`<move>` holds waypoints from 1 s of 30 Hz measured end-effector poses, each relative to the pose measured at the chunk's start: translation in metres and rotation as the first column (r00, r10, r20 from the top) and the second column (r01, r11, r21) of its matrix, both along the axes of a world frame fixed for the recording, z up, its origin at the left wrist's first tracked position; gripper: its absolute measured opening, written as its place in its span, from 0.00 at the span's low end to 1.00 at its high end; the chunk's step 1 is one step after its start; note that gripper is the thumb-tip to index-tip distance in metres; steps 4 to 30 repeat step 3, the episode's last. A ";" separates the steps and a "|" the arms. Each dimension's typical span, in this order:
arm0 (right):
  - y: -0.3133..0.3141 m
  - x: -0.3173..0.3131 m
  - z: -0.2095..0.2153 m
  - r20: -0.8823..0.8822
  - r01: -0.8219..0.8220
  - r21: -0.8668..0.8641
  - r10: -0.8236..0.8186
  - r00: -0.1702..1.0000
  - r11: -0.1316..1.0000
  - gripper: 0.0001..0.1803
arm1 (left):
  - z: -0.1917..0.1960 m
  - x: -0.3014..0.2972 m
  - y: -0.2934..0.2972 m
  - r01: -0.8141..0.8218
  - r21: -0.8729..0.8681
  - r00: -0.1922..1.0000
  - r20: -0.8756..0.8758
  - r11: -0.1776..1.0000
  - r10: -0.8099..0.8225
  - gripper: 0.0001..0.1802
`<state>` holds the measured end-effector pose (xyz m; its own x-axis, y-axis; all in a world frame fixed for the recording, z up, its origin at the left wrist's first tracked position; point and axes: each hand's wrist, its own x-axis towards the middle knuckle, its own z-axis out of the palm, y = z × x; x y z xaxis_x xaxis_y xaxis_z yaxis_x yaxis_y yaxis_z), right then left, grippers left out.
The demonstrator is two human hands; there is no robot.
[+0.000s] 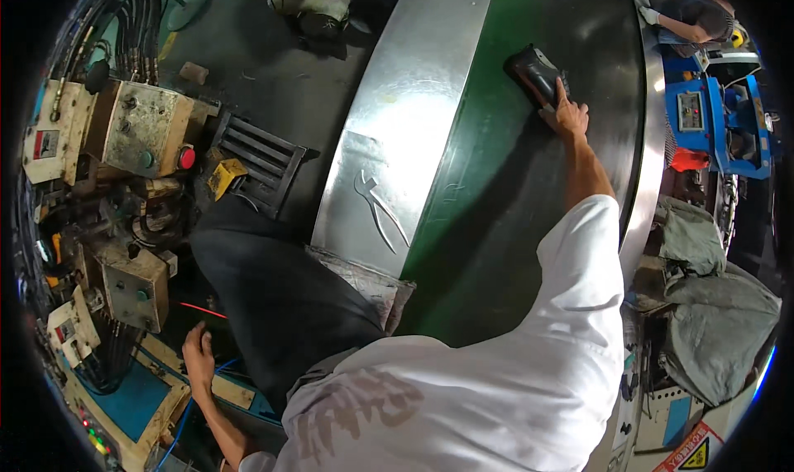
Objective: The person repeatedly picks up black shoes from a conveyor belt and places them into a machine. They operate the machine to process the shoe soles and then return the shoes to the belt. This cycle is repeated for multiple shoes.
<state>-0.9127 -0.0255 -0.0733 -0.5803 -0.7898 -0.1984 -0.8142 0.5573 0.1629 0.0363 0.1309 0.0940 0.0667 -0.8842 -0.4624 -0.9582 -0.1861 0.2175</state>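
White shirt cloth point(463, 398) fills the lower frame, nearest the lens, with a dark trouser leg point(273, 298) beside it; from there the right hand point(571, 116) stretches far out over the green belt point(496, 191) and rests its fingers on the near end of a black shoe point(536, 73), which lies on its side on the belt, well up toward the far end and close to the inner steel rim point(653, 141); the fingers look lightly curled onto the shoe rather than pinching it, though whether they truly grip cannot be told at this size; the left hand point(198, 358) hangs low beside the machine point(132, 290), fingers loosely spread, touching the wooden edge point(174, 364) near a blue cable point(186, 414) and holding nothing visible; a broad steel band point(397, 141) edges the belt on the near side, with a pliers-shaped mark point(376, 207) on it; by my reading the step in hand is taking hold of the shoe on the belt; the next move would call for a firmer grasp around its body and a long draw back toward the body, since the arm is at full reach; another person point(695, 17) works at the far right by a blue machine point(719, 116).
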 end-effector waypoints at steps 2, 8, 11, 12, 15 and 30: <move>0.003 0.006 0.009 -0.021 0.030 0.066 -0.028 0.999 0.997 0.57 | 0.005 -0.004 -0.004 0.006 -0.005 1.000 -0.011 1.000 -0.006 0.19; 0.003 0.005 0.007 0.048 0.111 0.057 -0.114 0.992 0.992 0.58 | 0.001 -0.005 -0.004 0.006 -0.004 1.000 -0.025 1.000 -0.006 0.19; 0.003 0.005 0.007 0.048 0.111 0.057 -0.114 0.992 0.992 0.58 | 0.001 -0.005 -0.004 0.006 -0.004 1.000 -0.025 1.000 -0.006 0.19; 0.003 0.005 0.007 0.048 0.111 0.057 -0.114 0.992 0.992 0.58 | 0.001 -0.005 -0.004 0.006 -0.004 1.000 -0.025 1.000 -0.006 0.19; 0.003 0.005 0.007 0.048 0.111 0.057 -0.114 0.992 0.992 0.58 | 0.001 -0.005 -0.004 0.006 -0.004 1.000 -0.025 1.000 -0.006 0.19; 0.003 0.005 0.007 0.048 0.111 0.057 -0.114 0.992 0.992 0.58 | 0.001 -0.005 -0.004 0.006 -0.004 1.000 -0.025 1.000 -0.006 0.19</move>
